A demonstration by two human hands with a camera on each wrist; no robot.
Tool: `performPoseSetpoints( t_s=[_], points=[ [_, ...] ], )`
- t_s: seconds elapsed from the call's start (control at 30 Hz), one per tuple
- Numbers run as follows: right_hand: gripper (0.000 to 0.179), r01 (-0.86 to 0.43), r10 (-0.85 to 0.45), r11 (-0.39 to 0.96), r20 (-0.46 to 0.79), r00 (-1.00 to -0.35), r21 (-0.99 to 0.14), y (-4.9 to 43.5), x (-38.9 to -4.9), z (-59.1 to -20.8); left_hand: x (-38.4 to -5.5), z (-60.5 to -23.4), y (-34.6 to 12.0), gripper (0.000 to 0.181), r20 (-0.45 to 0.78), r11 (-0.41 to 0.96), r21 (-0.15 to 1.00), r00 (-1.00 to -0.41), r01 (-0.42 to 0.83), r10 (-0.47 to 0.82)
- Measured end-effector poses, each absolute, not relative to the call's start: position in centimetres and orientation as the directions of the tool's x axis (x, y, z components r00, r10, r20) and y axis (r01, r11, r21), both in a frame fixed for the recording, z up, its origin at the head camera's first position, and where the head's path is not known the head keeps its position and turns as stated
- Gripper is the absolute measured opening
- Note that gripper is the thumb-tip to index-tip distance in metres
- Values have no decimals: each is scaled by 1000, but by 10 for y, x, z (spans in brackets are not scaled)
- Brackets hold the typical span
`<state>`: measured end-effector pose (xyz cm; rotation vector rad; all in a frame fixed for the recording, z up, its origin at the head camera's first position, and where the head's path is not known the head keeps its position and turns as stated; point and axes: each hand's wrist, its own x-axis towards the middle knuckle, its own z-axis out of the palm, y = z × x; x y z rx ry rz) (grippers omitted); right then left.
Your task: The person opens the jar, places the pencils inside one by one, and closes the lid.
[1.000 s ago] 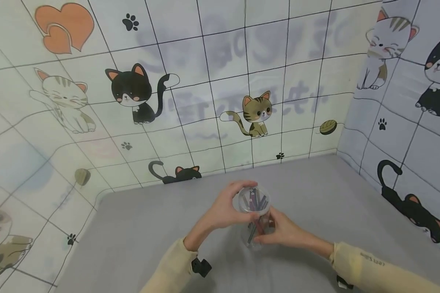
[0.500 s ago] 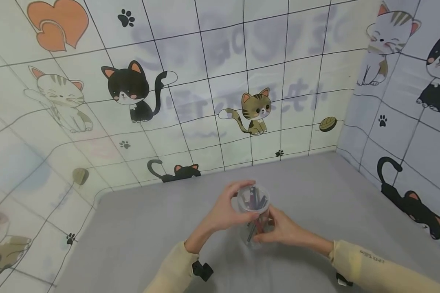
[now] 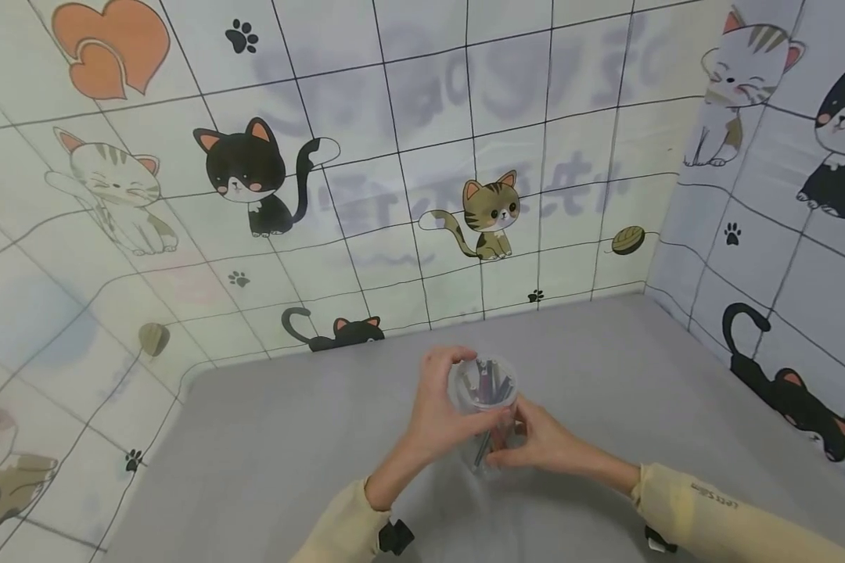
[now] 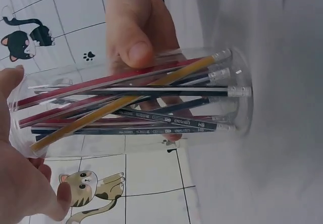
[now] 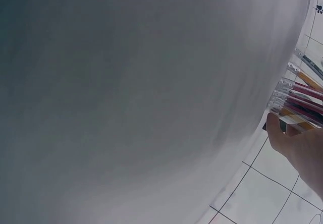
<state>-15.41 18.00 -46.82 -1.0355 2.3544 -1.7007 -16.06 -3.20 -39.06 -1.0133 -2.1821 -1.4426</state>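
Note:
A clear cylindrical jar [image 3: 490, 403] stands upright on the grey surface, with several pencils [image 4: 132, 101] leaning inside it. Yellow, red and dark pencils show in the left wrist view, with their eraser ends toward the jar's base. My left hand [image 3: 433, 418] grips the jar's round top, thumb across the near side and fingers round the far left. Lower down, my right hand [image 3: 549, 439] holds the jar's right side, thumb in front. In the right wrist view, the right hand [image 5: 302, 148] and the jar's lower end appear at the right edge.
A grey cloth-covered table [image 3: 289, 461] spreads around the jar. Behind it and along both sides stand white grid-patterned walls [image 3: 366, 266] printed with cartoon cats. Each sleeve has a small black device near the wrist, the left device [image 3: 396, 537] showing most.
My left hand has turned a little around the jar's top: its fingers have shifted left along the far rim and its wrist has moved right. The right hand and jar stay in place.

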Motion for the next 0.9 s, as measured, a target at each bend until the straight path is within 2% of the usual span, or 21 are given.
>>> performPoseSetpoints(
  t_s=[0.1, 0.23, 0.37, 0.4, 0.5, 0.6, 0.77, 0.9],
  points=[
    [69, -472, -539, 168, 320, -779, -866, 180, -155, -468, -163, -389, -37, 71, 586, 212, 677, -690, 705, 425],
    [70, -451, -520, 179, 305, -798, -874, 180, -156, -468, -166, -385, -44, 94, 484, 185, 742, -706, 645, 517],
    [70, -445, -531, 164, 301, -792, -881, 179, -156, -468, -160, -386, -40, 108, 478, 207, 762, -748, 614, 460],
    [74, -444, -533, 157, 303, -790, -882, 178, -155, -468, -158, -387, -37, 108, 496, 220, 755, -757, 618, 425],
    [74, -450, -536, 147, 312, -785, -881, 178, -154, -469, -155, -390, -29, 100, 577, 265, 705, -750, 657, 325],
    [71, -463, -535, 139, 327, -779, -875, 177, -155, -469, -155, -389, -29, 90, 602, 294, 680, -740, 672, 300],
    [74, -468, -530, 163, 324, -784, -869, 176, -156, -467, -165, -381, -42, 83, 504, 232, 734, -742, 638, 443],
    [79, -444, -518, 195, 292, -804, -875, 176, -154, -467, -173, -378, -49, 90, 401, 175, 793, -715, 584, 573]
  ],
)
